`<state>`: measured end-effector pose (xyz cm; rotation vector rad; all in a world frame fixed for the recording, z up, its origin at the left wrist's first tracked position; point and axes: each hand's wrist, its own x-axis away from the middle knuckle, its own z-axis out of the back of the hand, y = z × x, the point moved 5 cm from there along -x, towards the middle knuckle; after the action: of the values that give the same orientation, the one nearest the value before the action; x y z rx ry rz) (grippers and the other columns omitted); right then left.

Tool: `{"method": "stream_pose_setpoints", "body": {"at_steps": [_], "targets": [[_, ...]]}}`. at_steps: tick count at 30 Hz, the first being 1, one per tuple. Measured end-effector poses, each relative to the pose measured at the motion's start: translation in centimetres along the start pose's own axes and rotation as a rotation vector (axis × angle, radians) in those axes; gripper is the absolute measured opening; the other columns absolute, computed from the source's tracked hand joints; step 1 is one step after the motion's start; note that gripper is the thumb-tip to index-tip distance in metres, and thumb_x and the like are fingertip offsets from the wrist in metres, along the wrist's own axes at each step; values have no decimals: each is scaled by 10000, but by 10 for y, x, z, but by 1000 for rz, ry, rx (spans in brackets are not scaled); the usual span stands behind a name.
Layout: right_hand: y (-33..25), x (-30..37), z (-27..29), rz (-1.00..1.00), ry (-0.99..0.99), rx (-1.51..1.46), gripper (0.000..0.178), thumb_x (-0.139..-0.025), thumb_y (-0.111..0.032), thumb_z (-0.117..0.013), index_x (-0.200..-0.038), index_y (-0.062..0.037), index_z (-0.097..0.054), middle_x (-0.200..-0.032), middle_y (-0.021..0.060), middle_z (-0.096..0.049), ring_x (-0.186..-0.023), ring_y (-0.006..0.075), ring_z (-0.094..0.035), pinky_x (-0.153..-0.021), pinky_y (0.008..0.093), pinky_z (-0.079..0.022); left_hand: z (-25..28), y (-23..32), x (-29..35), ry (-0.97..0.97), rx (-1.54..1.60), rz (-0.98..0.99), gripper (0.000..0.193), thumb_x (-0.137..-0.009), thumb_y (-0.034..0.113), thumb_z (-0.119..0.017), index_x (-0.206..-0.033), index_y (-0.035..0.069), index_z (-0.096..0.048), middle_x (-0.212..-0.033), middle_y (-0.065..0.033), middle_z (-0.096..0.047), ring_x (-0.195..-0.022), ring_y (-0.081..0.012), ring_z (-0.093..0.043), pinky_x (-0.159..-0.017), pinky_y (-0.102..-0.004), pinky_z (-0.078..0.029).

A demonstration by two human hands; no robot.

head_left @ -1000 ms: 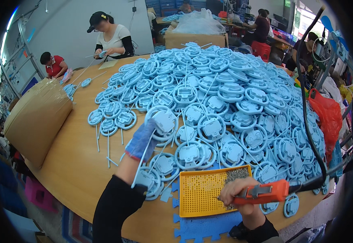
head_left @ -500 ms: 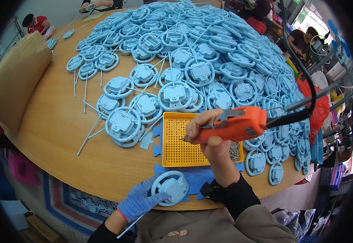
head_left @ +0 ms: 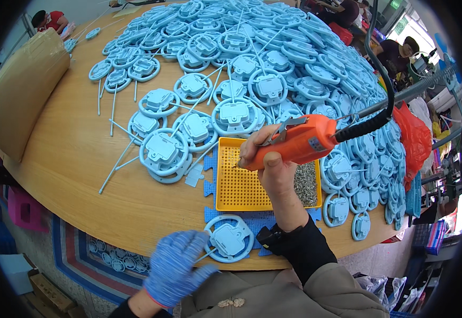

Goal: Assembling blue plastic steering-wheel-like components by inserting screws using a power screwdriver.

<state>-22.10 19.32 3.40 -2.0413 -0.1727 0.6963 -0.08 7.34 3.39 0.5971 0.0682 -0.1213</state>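
Observation:
A light blue toy steering wheel (head_left: 228, 239) lies back side up at the table's near edge, partly on a blue foam mat (head_left: 211, 213). My left hand (head_left: 175, 266), in a blue glove, is beside its left rim with fingers apart; whether a fingertip touches the rim is hard to tell. Bare, my right hand (head_left: 277, 177) is wrapped round an orange electric screwdriver (head_left: 302, 140), its tip pointing left over a yellow tray (head_left: 241, 185). That tray has rows of small holes, and loose screws (head_left: 307, 188) fill its right part.
A large heap of blue steering wheels (head_left: 273, 42) with thin rods covers the far and right table. A cardboard sheet (head_left: 27, 90) curves up at the left. The screwdriver's black cable (head_left: 366, 124) rises at the right near a red bag (head_left: 414, 138). Other people sit farther back.
My left hand has let go of the steering wheel, which now lies on the table, and has drawn slightly left. My right hand still holds the screwdriver over the tray.

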Motion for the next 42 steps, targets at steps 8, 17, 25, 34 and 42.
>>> {"method": "stream_pose_setpoints", "body": {"at_steps": [8, 17, 25, 34, 42], "targets": [[-9, 1, -5, -5, 3, 9, 532, -746, -423, -818, -966, -38, -524, -734, 57, -589, -636, 130, -571, -543, 253, -457, -49, 19, -20, 153, -101, 140, 772, -672, 505, -766, -1231, 12, -563, -1145, -180, -574, -1025, -328, -551, -896, -467, -389], [-77, 52, -44, -21, -198, 45, 723, -725, -727, -619, -955, -51, -504, -653, 64, -538, -571, 190, -565, -534, 330, -489, -51, 8, -22, 225, -116, 154, 779, -638, 434, -824, -1223, 1, -548, -1192, -205, -574, -1075, -350, -549, -919, -466, -392], [-65, 92, -43, -191, -261, 174, 602, -778, -611, -685, -958, -65, -509, -704, 77, -603, -621, 191, -582, -612, 347, -500, -50, 11, -26, 205, -85, 197, 775, -632, 496, -814, -1196, 24, -569, -1204, -195, -578, -1091, -340, -554, -932, -467, -385], [-54, 93, -46, -222, -247, 131, 573, -749, -580, -732, -868, -53, -542, -701, 69, -606, -624, 187, -585, -587, 328, -484, -52, 8, -30, 208, -91, 205, 711, -636, 477, -800, -1174, 66, -583, -1162, -165, -558, -1032, -315, -546, -905, -458, -368], [-52, 64, -45, -127, -214, 49, 632, -794, -654, -642, -933, -51, -514, -644, 68, -555, -550, 182, -544, -521, 320, -465, -27, -2, -19, 242, -76, 186, 599, -629, 398, -797, -1088, 67, -604, -1128, -170, -554, -1003, -340, -546, -882, -462, -392]]}}
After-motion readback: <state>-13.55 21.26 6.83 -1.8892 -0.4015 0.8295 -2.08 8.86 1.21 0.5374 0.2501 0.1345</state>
